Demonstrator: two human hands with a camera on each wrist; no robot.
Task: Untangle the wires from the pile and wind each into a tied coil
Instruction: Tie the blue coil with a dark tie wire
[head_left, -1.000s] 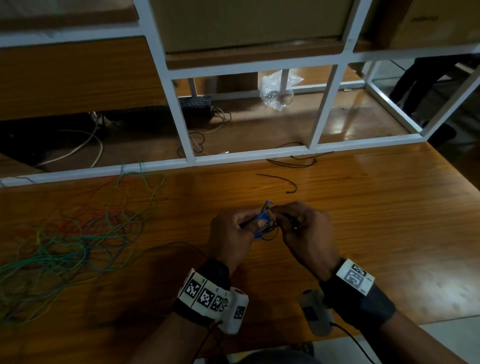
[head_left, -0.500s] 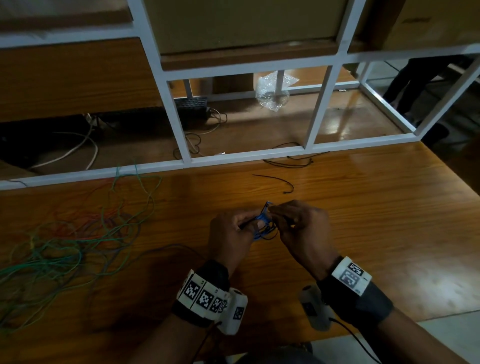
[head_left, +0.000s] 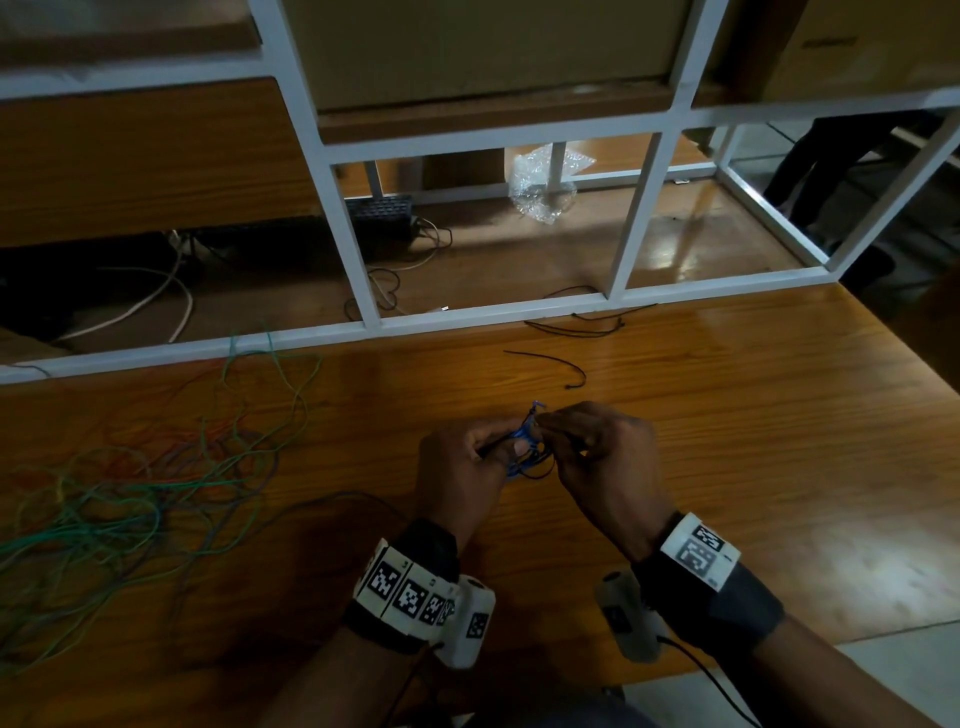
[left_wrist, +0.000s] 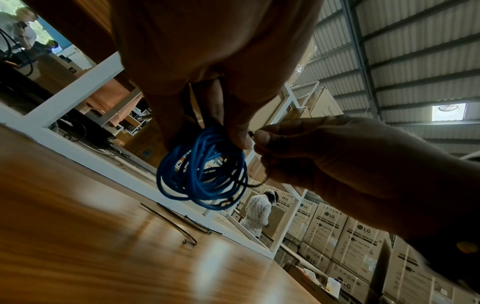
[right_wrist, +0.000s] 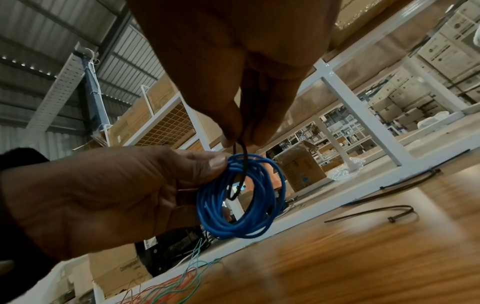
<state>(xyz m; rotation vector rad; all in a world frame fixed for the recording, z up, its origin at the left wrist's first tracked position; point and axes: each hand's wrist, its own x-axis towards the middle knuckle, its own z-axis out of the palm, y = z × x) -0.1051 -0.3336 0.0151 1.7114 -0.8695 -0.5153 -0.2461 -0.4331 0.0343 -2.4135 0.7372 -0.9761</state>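
A small coil of blue wire (head_left: 523, 446) (left_wrist: 202, 170) (right_wrist: 241, 197) hangs above the wooden table (head_left: 727, 415), near its middle. My left hand (head_left: 467, 462) (right_wrist: 103, 191) pinches the coil's top between thumb and fingers. My right hand (head_left: 597, 452) (left_wrist: 337, 160) pinches a black cable tie (right_wrist: 240, 168) that loops through the coil. The pile of tangled green, orange and grey wires (head_left: 119, 493) (right_wrist: 176, 288) lies on the table's left side, apart from both hands.
Loose black cable ties (head_left: 550, 361) (right_wrist: 389, 214) (left_wrist: 182, 230) lie on the table beyond my hands, more of them (head_left: 587, 325) by the white metal frame (head_left: 363, 322) along the far edge. Cables and a crumpled plastic bag (head_left: 543, 182) lie behind the frame.
Both hands stay together over the same spot, working the tie at the blue coil with small finger movements. The wire pile has not moved.
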